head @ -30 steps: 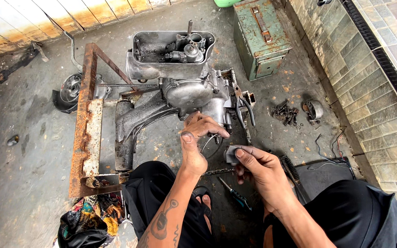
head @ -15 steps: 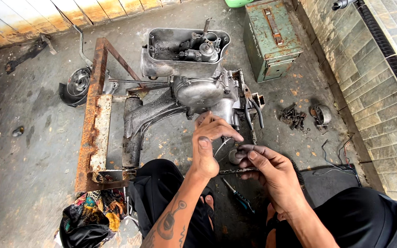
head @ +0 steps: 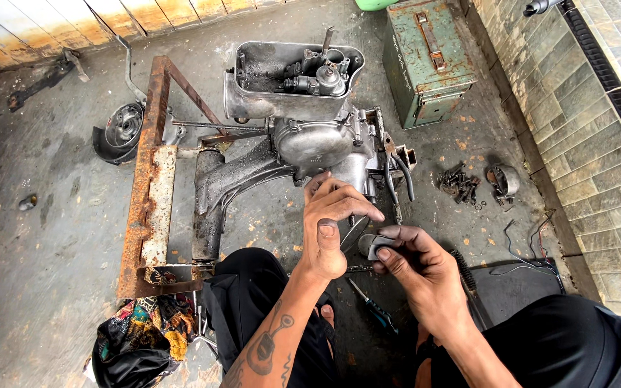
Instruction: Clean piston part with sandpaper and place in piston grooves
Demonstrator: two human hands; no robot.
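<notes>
Grease-blackened metal fills the view: an engine casing (head: pixel 303 144) lies on the concrete floor (head: pixel 52 237), just beyond the fingertips of both hands. The left hand (head: pixel 332 230) is raised with the wrist bent, fingers curled loosely downward and thumb tucked under; whether it grips anything cannot be told, though a thin wire (head: pixel 353 233) runs just below its fingers. The right hand (head: pixel 418 269), immediately to the right of the left and nearly touching it, pinches a small dark rounded part (head: pixel 374 246) between thumb and forefingers; the part's exact kind is hard to make out. Beyond both hands, the open-topped box section of the casing holds a carburettor assembly (head: pixel 318 75), upright inside it. Further right and beyond the right hand, a green metal box (head: pixel 425 61) stands closed, contents hidden. Left of the left hand lies a rusty steel frame (head: pixel 149 194). Directly beneath the hands, a screwdriver (head: pixel 371 307) rests on the floor. Right of the right hand sits a small heap of dark loose parts (head: pixel 461 183), too small to identify. The person's forearms and knees are cut off by the lower edge
</notes>
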